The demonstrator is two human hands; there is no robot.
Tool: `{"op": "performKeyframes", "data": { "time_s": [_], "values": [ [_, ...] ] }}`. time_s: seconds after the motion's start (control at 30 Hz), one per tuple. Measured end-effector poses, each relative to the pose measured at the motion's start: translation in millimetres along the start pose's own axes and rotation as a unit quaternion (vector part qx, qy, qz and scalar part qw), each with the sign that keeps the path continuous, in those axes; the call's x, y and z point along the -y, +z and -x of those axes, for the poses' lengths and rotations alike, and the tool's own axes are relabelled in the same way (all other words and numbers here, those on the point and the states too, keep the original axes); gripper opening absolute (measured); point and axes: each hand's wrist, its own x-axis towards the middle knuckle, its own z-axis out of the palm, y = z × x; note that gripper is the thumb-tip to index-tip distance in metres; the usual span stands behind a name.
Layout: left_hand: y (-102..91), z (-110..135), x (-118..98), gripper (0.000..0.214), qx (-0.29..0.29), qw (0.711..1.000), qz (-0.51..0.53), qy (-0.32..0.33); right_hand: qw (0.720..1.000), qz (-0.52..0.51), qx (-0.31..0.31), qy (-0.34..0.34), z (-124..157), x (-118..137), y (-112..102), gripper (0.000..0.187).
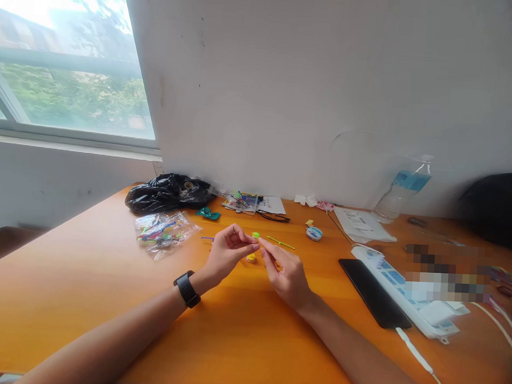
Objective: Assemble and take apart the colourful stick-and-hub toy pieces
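Observation:
My left hand [227,252], with a black watch [187,288] on its wrist, is closed in a pinch above the middle of the table. My right hand [289,277] meets it fingertip to fingertip, also pinching. Between the fingertips shows a small yellow-green plastic piece [256,235]; its exact kind is too small to make out. Just below the fingers a small round yellow part [251,258] sits on the table. A thin yellow-green stick [281,243] lies beyond my right hand. Left of my left hand, a blue stick [206,238] is partly hidden.
A clear bag of colourful plastic parts [163,233] and a black plastic bag [169,193] lie at the left back. To the right are a small round container [314,233], a black phone [372,293], a white power strip [398,286] and a water bottle [402,190].

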Motion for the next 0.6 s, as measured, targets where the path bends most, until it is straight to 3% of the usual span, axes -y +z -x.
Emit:
{"op": "performKeyframes", "data": {
  "time_s": [0.2,0.43,0.6],
  "values": [
    [-3.1,-0.3,-6.6,0.045,-0.021,0.999,-0.001,-0.046,0.987,-0.056,-0.007,0.150,-8.0,14.5,-6.1,0.016],
    [-6.1,-4.7,-3.4,0.047,0.002,0.996,0.043,-0.075,0.969,-0.134,0.003,0.205,-12.2,13.9,-9.1,0.027],
    [-6.8,-5.2,-2.7,0.050,-0.012,0.995,0.049,-0.087,0.962,-0.158,0.031,0.218,-10.7,10.0,-8.7,0.032]
  ]
}}
